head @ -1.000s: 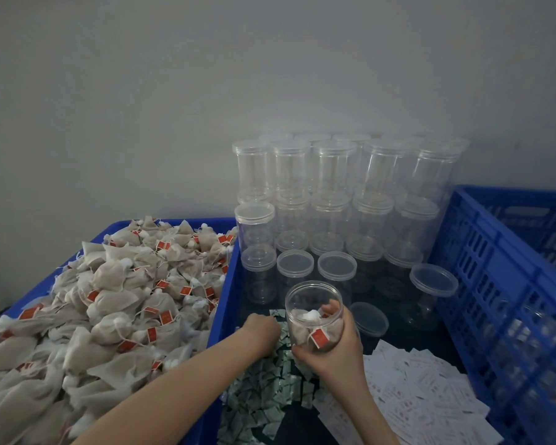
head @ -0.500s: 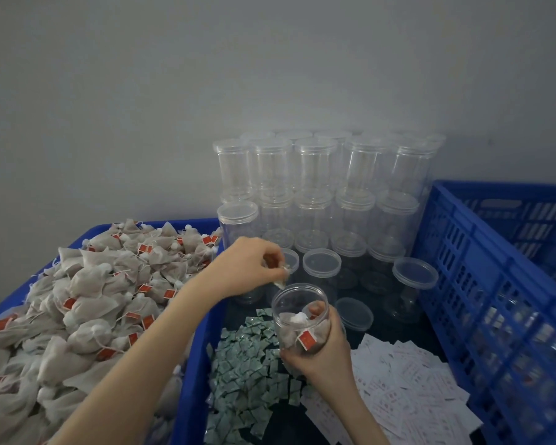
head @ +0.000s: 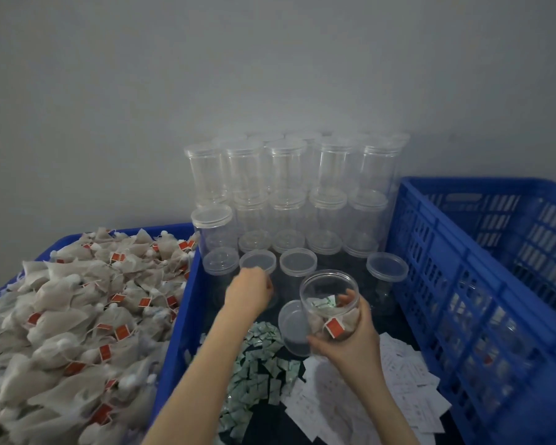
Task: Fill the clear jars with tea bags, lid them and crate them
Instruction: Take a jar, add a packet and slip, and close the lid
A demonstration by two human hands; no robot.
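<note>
Head camera looks down on a packing place. The right hand (head: pixel 350 342) grips a clear jar (head: pixel 329 306) near the middle, its fingers (head: pixel 350 297) curled round the wall; the jar has no lid and holds a few tea bags, one red tag and a small green packet showing through the side. The left hand (head: pixel 249 292) reaches toward a lidded jar (head: pixel 258 263) in the near row; its fingers are bent downward, but I cannot tell if they hold something.

As I judge it, the task is at an early stage for this jar: it is only partly filled and not yet closed. Many empty jars (head: pixel 286 194) stand stacked at the far wall. The right crate (head: pixel 463 284) seems to have some jars inside, seen dimly through its grid wall.

The tea bags (head: pixel 77 309) at the left are soft, pale mesh pouches, wrinkled, with strings and red paper tags, heaped in a blue bin (head: pixel 177 316). Jars are stiff, smooth, round plastic. Small green packets (head: pixel 260 370) and white paper slips (head: pixel 405 390) lie flat nearby.
</note>
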